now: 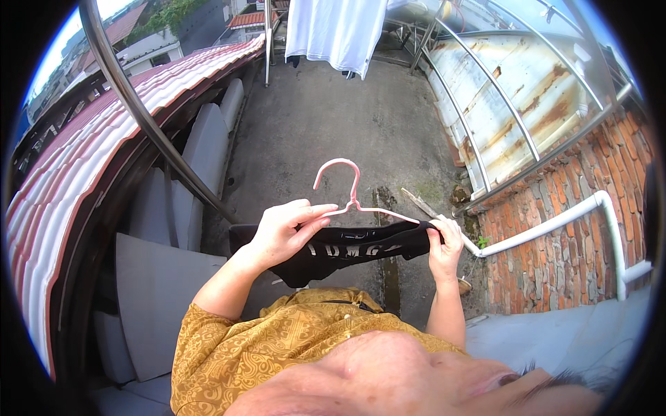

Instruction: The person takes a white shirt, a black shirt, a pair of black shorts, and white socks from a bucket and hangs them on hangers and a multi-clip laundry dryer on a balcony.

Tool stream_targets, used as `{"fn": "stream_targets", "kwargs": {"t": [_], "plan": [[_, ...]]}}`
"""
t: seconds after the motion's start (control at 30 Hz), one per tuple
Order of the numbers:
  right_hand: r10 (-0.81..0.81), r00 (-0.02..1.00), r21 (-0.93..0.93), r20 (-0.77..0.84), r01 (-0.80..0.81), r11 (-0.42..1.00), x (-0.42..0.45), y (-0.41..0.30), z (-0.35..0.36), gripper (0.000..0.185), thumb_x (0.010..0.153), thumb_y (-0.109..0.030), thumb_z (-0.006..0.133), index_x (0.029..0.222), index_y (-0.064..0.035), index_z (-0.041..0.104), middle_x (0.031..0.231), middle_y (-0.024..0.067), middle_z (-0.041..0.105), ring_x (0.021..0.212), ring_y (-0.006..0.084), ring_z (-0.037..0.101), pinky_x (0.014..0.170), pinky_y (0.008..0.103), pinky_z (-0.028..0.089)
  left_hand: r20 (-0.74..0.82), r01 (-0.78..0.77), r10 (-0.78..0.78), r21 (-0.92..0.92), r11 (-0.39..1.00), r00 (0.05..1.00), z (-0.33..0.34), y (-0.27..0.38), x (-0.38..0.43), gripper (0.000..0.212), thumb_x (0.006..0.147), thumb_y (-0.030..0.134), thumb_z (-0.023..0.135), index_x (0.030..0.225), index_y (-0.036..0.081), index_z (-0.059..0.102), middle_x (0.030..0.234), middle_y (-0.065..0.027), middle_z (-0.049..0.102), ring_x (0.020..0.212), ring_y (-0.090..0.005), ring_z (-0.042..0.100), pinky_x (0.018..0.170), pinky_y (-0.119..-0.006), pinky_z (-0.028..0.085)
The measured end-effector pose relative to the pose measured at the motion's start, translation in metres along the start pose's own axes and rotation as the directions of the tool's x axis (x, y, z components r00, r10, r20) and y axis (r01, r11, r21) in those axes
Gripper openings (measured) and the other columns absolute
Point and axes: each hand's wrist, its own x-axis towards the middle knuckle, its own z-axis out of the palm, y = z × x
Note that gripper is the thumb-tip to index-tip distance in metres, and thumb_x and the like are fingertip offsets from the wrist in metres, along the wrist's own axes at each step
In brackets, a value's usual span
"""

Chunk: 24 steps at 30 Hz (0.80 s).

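Observation:
A pink clothes hanger [355, 193] is held up in front of my chest, its hook pointing away from me. My left hand [291, 229] pinches the hanger's left arm close to the neck, between thumb and fingers. From the hanger hangs a black garment [359, 244] with pale lettering across its front and a small label inside the neckline. My right hand [446, 244] grips the garment's right shoulder, where the hanger's right arm runs under the cloth. The left end of the garment is partly hidden behind my left hand and wrist.
A white garment [335, 36] hangs ahead over the concrete floor [322, 114]. A metal rail [151, 125] and a tiled roof [125, 114] run along the left. On the right are a brick wall [551, 244], a white pipe [546, 223] and a rusty metal sheet [520, 88] behind rails.

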Motion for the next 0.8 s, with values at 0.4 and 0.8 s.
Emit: {"fn": "stream_targets", "kwargs": {"t": [0.4, 0.8], "plan": [[0.083, 0.994, -0.094, -0.067, -0.089, 0.992, 0.147, 0.151, 0.021, 0.009, 0.083, -0.009, 0.067, 0.083, -0.0007, 0.062, 0.072, 0.0083, 0.055, 0.072, 0.0238, 0.051, 0.070, 0.0332, 0.039, 0.129, 0.021, -0.007, -0.106, 0.994, 0.992, 0.079, -0.143, 0.206, 0.024, 0.080, 0.012, 0.074, 0.104, 0.006, 0.071, 0.070, -0.0083, 0.059, 0.060, -0.0198, 0.056, 0.055, -0.032, 0.045], [0.057, 0.968, -0.129, -0.246, -0.091, 0.987, 0.334, 0.349, 0.015, 0.006, 0.077, -0.004, 0.067, 0.082, -0.0038, 0.063, 0.070, 0.0075, 0.052, 0.070, 0.0248, 0.050, 0.068, 0.0335, 0.038, 0.089, -0.033, 0.014, 0.209, 0.977, 0.996, 0.155, -0.257, 0.427, 0.062, 0.075, 0.023, 0.078, 0.130, 0.009, 0.056, 0.121, -0.0124, 0.054, 0.113, -0.0290, 0.050, 0.097, -0.041, 0.039]]}}
